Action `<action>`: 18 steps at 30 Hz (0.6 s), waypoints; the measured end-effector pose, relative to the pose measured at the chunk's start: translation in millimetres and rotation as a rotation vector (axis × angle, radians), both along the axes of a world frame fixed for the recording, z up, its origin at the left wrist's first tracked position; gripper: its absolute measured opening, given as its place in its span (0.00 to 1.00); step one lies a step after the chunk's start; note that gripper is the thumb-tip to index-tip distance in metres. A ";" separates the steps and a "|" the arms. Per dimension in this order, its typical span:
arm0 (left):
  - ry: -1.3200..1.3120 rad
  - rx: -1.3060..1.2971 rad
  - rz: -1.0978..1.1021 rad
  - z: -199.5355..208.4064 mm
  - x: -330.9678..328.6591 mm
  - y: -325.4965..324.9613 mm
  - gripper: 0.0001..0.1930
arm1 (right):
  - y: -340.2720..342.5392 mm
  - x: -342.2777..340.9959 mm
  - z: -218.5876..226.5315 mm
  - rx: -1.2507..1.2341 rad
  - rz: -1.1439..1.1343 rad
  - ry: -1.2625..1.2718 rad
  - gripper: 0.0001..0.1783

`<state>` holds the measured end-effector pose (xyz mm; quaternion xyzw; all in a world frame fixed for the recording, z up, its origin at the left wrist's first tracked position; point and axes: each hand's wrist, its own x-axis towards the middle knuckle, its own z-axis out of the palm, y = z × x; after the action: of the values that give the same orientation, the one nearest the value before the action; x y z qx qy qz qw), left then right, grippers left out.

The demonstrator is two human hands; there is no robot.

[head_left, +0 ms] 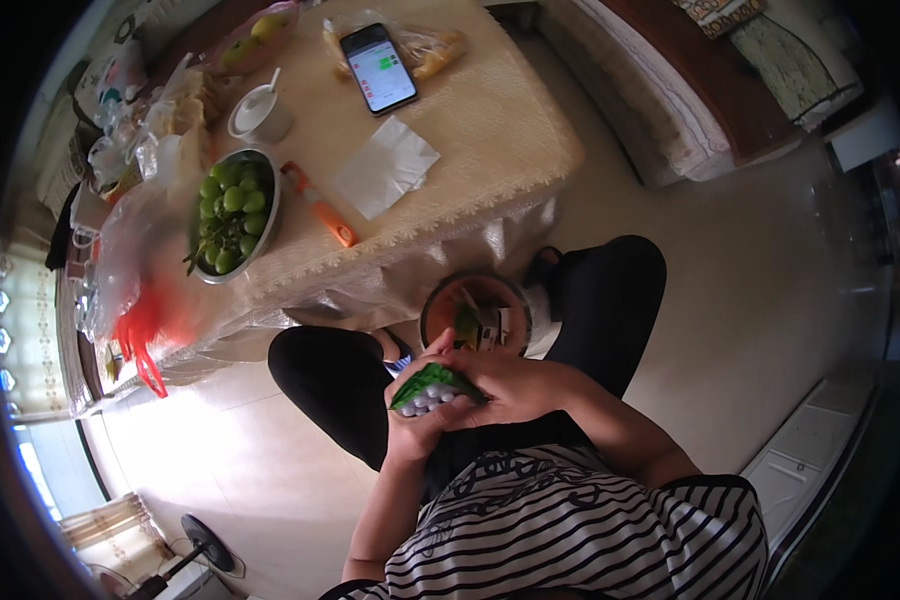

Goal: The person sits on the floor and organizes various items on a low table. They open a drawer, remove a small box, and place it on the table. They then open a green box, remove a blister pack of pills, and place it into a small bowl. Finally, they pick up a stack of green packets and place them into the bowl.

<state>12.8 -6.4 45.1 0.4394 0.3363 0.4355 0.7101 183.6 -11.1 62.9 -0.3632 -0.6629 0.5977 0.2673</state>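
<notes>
A green blister pack of pills [432,387] is gripped between both hands above the lap, just below a round waste bin [475,312] standing between the knees. The left hand [413,425] is curled under the pack, and the right hand [505,385] is closed over its far end. Beyond the bin, a metal bowl of green fruit [232,214], an orange-handled peeler [320,206] and a smartphone [378,67] are laid on the table [490,130].

Home: clothed table [490,130], fruit bowl [232,213], fan [202,545].
</notes>
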 end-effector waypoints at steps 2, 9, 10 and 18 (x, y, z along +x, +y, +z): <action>0.034 0.061 -0.066 3.5 -1.7 1.5 0.23 | 1.5 1.1 1.7 0.069 -0.005 0.020 0.34; 0.117 0.013 -0.026 10.6 -0.2 2.0 0.25 | -7.3 -8.1 -7.1 -0.015 -0.111 0.131 0.31; 0.105 -0.002 -0.030 10.5 -1.5 1.5 0.24 | -6.8 -8.4 -8.1 -0.044 -0.087 0.134 0.32; 0.036 -0.133 -0.039 5.0 -5.2 -3.6 0.25 | -6.9 -11.5 -7.8 0.003 -0.099 0.108 0.34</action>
<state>7.6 -10.0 50.1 0.4052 0.3688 0.3903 0.7399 172.0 -18.0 55.1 -0.3625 -0.6295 0.6016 0.3323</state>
